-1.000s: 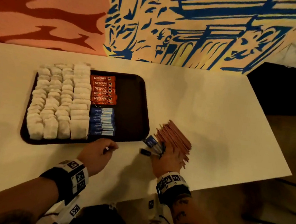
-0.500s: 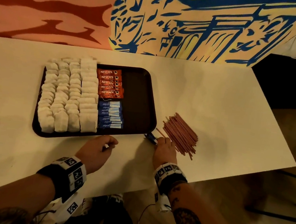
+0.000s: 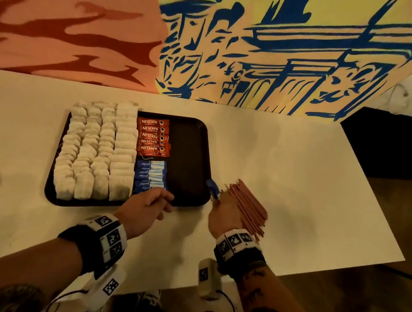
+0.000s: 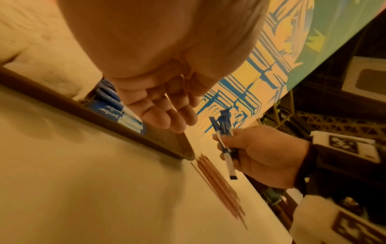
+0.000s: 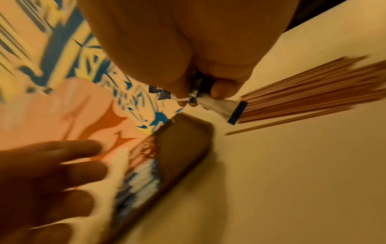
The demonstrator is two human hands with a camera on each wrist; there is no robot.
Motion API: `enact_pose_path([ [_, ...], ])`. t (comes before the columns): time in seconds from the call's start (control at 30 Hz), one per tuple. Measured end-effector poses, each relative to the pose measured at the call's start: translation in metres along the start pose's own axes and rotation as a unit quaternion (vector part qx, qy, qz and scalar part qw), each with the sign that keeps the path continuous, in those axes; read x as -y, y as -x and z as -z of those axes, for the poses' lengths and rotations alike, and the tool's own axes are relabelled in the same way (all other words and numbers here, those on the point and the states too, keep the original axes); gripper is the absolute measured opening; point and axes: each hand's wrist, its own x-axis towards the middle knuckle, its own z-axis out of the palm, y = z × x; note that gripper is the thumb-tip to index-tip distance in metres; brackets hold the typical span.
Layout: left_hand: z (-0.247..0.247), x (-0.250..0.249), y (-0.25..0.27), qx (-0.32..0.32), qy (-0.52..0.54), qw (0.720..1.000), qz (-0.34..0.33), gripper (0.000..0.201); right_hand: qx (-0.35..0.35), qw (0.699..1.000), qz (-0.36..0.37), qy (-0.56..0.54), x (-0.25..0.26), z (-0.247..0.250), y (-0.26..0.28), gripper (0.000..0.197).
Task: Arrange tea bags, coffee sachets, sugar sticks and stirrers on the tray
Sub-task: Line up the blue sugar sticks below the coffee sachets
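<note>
A dark tray (image 3: 192, 154) holds rows of white tea bags (image 3: 97, 150), red coffee sachets (image 3: 152, 137) and blue-and-white sugar sticks (image 3: 150, 175). My right hand (image 3: 222, 212) grips a few blue sugar sticks (image 3: 212, 190) (image 4: 224, 140) just off the tray's near right corner, above the table. A heap of brown stirrers (image 3: 245, 205) lies on the table right of that hand. My left hand (image 3: 144, 206) hovers over the tray's near edge by the sugar sticks, fingers relaxed and holding nothing (image 4: 163, 115).
The white table (image 3: 286, 168) runs along a painted wall (image 3: 235, 45). The right third of the tray is bare. The table's near edge lies just behind my wrists, with wooden floor (image 3: 375, 298) to the right.
My right hand lifted the blue sugar sticks off the table and carried them toward the tray's near right corner. My left hand edged forward onto the tray's near rim.
</note>
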Motion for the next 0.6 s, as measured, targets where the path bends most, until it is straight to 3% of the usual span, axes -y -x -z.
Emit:
enact_pose_path([
  [0.13,-0.001,-0.023,-0.01,0.003,0.175,0.982,0.076,0.022,0.049,0.989,0.112,-0.084,0.055,-0.011,0.008,0.016],
  [0.27,0.005,-0.026,-0.014,0.025,0.395,0.9,0.181,0.048,0.097,0.971,0.201,-0.089,0.087,-0.031,0.015,0.022],
  [0.37,0.01,-0.023,-0.018,-0.015,0.468,0.864,0.185,0.051,0.089,0.948,0.304,0.021,0.094,-0.043,0.018,0.03],
  [0.47,0.015,-0.016,-0.023,-0.079,0.438,0.879,0.174,0.043,0.076,0.935,0.324,0.121,0.093,-0.052,0.019,0.041],
  [0.6,0.025,-0.013,-0.028,-0.111,0.4,0.895,0.164,0.036,0.087,0.926,0.356,0.085,0.094,-0.049,0.013,0.043],
])
